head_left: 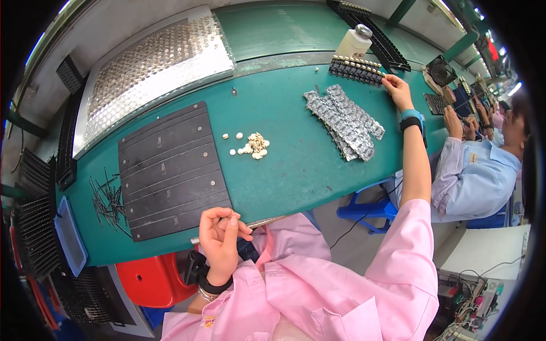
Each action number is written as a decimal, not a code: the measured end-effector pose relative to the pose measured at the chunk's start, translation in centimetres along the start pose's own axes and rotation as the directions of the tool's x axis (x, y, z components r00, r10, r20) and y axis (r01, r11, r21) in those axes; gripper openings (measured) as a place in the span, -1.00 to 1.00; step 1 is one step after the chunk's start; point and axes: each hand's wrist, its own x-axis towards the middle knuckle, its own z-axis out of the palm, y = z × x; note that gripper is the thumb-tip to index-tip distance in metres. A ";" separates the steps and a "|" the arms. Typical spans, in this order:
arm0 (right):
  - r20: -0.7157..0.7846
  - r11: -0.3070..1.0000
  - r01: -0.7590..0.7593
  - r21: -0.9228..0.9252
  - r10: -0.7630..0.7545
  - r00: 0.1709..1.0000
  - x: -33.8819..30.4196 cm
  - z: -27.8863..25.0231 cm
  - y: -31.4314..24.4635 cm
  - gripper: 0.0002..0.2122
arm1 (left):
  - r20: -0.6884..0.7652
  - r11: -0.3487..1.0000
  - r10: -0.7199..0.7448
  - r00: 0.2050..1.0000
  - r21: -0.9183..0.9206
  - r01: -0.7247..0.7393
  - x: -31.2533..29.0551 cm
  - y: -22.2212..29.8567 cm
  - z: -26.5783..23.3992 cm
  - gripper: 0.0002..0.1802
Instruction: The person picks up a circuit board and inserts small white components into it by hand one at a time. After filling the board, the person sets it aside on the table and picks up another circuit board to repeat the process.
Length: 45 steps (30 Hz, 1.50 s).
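Observation:
My right hand (400, 92) reaches far out, thumb and fingers pinching the right end of a black strip (355, 70) with rows of small pale-topped parts. Nearer me lie several silvery segmented strips (345, 122), crossed over one another. My left hand (220, 238) is close to my body at the table's front edge, fingers curled in against the thumb; whether anything small is in them is hidden. Beside it lies a black grooved plate (170, 170) with screws in it. A little pile of cream round pieces (257, 146) sits between plate and strips, a few scattered loose.
A clear-edged tray (153, 74) holding many small metal parts stands at the back left. Thin black rods (108, 199) lie left of the plate. A white bottle (355, 41) with a metal lid stands behind the black strip. A co-worker in blue (478, 176) sits at the right.

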 end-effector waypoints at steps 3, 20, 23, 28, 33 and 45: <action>0.009 1.000 0.010 0.002 -0.010 1.000 -0.4 0.1 -0.3 -0.90 | 0.002 1.000 0.001 1.000 -0.003 -0.001 -0.1 0.0 0.0 -0.88; -0.066 0.996 0.042 0.077 -0.037 0.997 -1.6 0.5 -0.7 -0.90 | 0.083 1.000 -0.019 0.996 0.000 0.019 -0.8 -0.2 0.5 -0.90; -0.096 0.998 0.028 0.052 -0.023 0.995 -1.9 0.2 -0.1 -0.90 | 0.089 1.000 -0.018 0.996 0.016 0.017 -0.8 -0.1 0.7 -0.90; -0.088 0.998 0.033 0.055 -0.028 0.996 -2.8 0.4 -1.2 -0.89 | 0.108 0.999 -0.039 0.993 0.007 0.039 -0.8 -0.2 1.1 -0.90; -0.035 0.992 0.100 0.078 -0.097 0.995 -5.3 1.3 -6.1 -0.89 | 0.205 0.995 -0.062 0.977 -0.059 0.075 -0.5 -0.2 1.7 -0.82; 0.387 0.913 -0.045 0.406 -0.127 0.913 -21.4 10.0 -21.2 -0.92 | 0.315 0.955 -0.035 0.949 -0.270 0.124 1.1 1.3 5.1 -0.57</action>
